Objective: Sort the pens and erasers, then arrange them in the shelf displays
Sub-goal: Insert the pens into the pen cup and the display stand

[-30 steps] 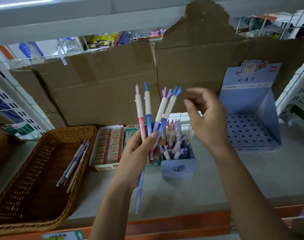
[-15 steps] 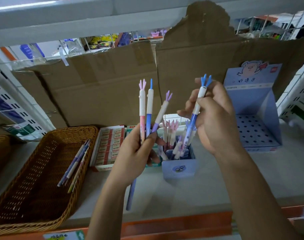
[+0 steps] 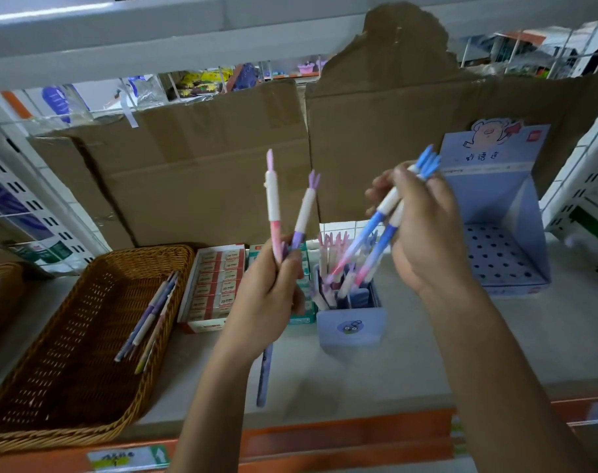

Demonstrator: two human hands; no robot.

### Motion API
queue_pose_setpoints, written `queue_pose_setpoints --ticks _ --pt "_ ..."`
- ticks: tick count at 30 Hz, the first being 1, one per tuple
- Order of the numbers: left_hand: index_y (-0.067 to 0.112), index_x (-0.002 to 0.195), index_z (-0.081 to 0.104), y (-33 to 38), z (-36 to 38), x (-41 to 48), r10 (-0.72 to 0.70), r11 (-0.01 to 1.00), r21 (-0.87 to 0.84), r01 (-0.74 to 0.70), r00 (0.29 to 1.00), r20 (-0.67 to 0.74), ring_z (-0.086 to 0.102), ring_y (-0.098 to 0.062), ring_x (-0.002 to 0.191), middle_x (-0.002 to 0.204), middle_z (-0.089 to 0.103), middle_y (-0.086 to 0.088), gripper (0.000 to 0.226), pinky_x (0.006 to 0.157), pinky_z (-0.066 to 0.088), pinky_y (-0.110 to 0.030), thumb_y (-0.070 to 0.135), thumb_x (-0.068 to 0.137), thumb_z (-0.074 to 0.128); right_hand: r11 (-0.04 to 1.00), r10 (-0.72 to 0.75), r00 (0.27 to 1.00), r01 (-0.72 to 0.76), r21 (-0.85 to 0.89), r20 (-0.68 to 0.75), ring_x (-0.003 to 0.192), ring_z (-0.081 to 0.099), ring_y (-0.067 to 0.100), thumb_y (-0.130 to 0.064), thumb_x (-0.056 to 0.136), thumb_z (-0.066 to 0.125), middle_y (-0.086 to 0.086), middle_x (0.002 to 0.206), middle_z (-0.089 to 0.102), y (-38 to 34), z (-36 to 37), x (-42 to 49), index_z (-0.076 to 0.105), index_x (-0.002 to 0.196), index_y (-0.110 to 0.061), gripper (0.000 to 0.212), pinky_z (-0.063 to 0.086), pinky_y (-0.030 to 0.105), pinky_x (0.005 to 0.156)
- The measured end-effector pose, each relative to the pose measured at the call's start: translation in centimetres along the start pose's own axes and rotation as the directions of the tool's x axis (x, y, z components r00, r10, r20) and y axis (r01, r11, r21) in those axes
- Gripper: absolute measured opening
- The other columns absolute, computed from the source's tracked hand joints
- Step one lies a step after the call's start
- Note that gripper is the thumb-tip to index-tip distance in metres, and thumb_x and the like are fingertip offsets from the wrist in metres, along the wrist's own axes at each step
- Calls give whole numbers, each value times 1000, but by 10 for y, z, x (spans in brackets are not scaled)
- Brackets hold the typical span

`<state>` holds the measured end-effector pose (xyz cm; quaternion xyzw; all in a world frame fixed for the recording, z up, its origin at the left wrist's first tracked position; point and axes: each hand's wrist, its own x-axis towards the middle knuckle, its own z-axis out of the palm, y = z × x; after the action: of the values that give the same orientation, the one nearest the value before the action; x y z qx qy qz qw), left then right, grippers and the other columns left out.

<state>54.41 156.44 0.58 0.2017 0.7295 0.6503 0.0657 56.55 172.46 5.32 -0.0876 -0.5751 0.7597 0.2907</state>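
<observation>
A pink pen point(image 3: 273, 199) and a purple pen point(image 3: 306, 208) are held upright in the left hand point(image 3: 266, 302), whose fingers are curled round their lower ends, above the shelf point(image 3: 376, 370). Two blue pens point(image 3: 386, 206) are gripped slantwise in the right hand point(image 3: 427, 233), just over a small blue box point(image 3: 350, 327) in which more pens are stood. A few pens point(image 3: 150, 315) are laid in the wicker basket point(image 3: 147, 252) at the left, beside a box of erasers point(image 3: 215, 285). A blue display stand point(image 3: 495, 199) is set at the right.

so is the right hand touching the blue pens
Touching. The head view shows the right hand gripping two blue pens, with its fingers curled round their white upper barrels.
</observation>
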Motion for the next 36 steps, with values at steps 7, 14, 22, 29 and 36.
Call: queue_pose_setpoints --ticks 7,14,22,29,36 --pt "7 119 49 -1 -6 5 -152 817 -546 188 982 112 28 -6 45 69 46 3 29 36 21 -16 18 93 43 975 -206 979 206 -78 10 52 40 10 -14 94 39 -8 59 45 23 -28 5 48 90 -20 11 40 27 55" --pt "4 117 53 1 3 3 -97 658 -737 154 988 119 53 -13 63 77 54 -4 32 59 51 -23 2 88 40 906 -154 982 184 -382 106 72 62 12 -7 90 58 -6 78 61 60 -30 -10 55 90 -27 20 53 33 72" --pt "11 116 57 6 5 -1 -66 748 -658 86 996 56 70 -18 79 84 69 -4 37 72 58 -27 1 82 47 808 -349 920 393 -439 180 92 62 3 -3 86 61 -12 95 63 38 -21 -16 57 99 -22 23 48 16 81" --pt "6 127 45 6 3 -4 76 983 -183 -34 971 229 70 -26 91 115 68 -5 32 81 57 -39 -3 97 41 964 -96 951 163 -210 295 88 67 4 -19 90 61 -4 101 68 17 3 -9 45 126 -16 39 52 18 73" --pt "15 111 56 8 3 4 182 982 -69 -178 982 53 69 -20 89 95 70 -3 18 76 55 -34 15 100 41 990 -141 948 135 42 286 66 65 14 3 95 43 2 82 64 4 4 9 41 119 -17 31 54 29 66"
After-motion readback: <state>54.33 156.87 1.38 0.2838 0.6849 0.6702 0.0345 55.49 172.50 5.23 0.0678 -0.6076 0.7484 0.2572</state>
